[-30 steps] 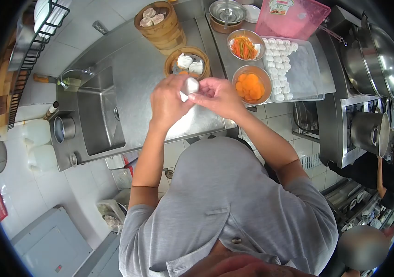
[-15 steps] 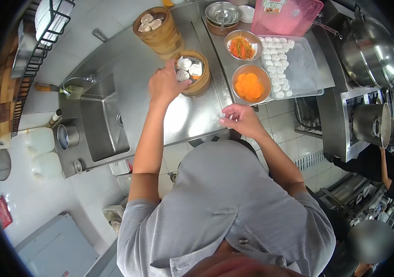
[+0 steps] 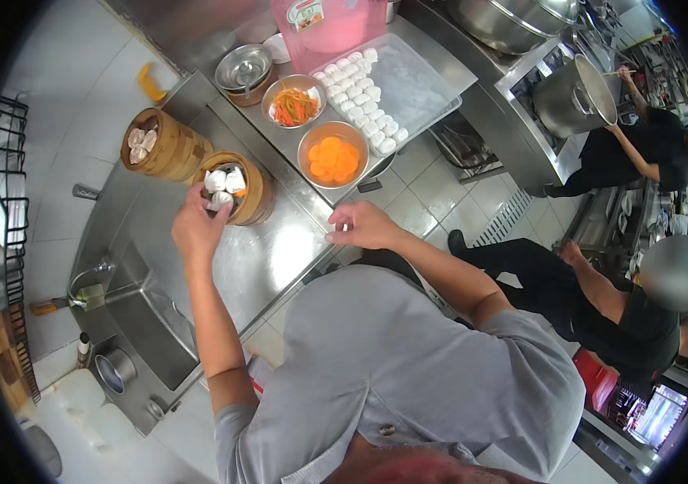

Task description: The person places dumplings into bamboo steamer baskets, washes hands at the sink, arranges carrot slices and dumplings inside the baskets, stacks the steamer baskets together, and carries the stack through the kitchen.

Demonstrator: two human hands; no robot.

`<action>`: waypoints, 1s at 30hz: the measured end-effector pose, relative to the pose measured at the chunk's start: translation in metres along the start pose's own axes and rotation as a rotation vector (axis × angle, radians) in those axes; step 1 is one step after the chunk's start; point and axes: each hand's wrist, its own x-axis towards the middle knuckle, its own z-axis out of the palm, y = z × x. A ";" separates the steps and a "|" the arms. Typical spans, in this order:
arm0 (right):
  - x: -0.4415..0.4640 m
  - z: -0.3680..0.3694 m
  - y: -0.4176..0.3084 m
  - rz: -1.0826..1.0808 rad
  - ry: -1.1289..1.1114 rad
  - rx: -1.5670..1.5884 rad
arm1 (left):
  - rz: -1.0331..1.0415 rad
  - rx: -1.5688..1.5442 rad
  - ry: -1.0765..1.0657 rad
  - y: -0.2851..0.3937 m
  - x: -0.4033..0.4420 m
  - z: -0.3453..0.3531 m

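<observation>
My left hand [image 3: 199, 227] reaches over the near left rim of a round bamboo steamer [image 3: 257, 198]. Its fingers and thumb close around the nearest white dumpling [image 3: 220, 200] inside. Two more white dumplings [image 3: 234, 177] sit beside that one, and a bit of orange shows at their right. My right hand [image 3: 364, 224] hovers near the counter's front edge, fingers loosely curled and apart from the thumb, with nothing visible in them. Closest to it is a metal bowl of orange carrot slices [image 3: 333, 155].
Stacked steamers [image 3: 175, 149] holding dumplings stand behind left. A bowl of vegetable strips [image 3: 294, 107], a tray of white dumplings [image 3: 421, 77] and a pink lid [image 3: 336, 32] are farther back. A sink [image 3: 146, 323] lies left. Two people in dark clothes [image 3: 537, 274] are at right, one by a pot [image 3: 574, 97].
The view has swung right, so the counter things appear farther left and the people at right show more. My left hand stays at the same steamer; my right fingers look slightly more curled.
</observation>
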 end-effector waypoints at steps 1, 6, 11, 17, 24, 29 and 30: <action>-0.001 0.004 0.004 -0.060 0.030 0.000 | 0.020 -0.009 0.000 0.000 0.004 0.003; -0.006 0.040 0.022 -0.089 0.096 0.061 | 0.112 -0.035 0.105 0.000 0.003 -0.001; -0.022 0.074 0.016 0.059 0.130 0.179 | 0.108 -0.292 0.098 -0.028 0.001 -0.031; -0.042 0.113 0.036 0.124 0.207 0.237 | 0.028 -0.676 0.179 -0.150 0.049 -0.035; -0.062 0.116 0.048 0.157 0.172 0.147 | -0.315 -0.924 -0.069 -0.238 0.176 -0.050; -0.058 0.101 0.044 0.152 0.210 0.042 | -0.447 -1.030 -0.252 -0.222 0.207 -0.026; -0.059 0.103 0.047 0.152 0.201 0.016 | -0.448 -1.121 -0.256 -0.227 0.216 -0.018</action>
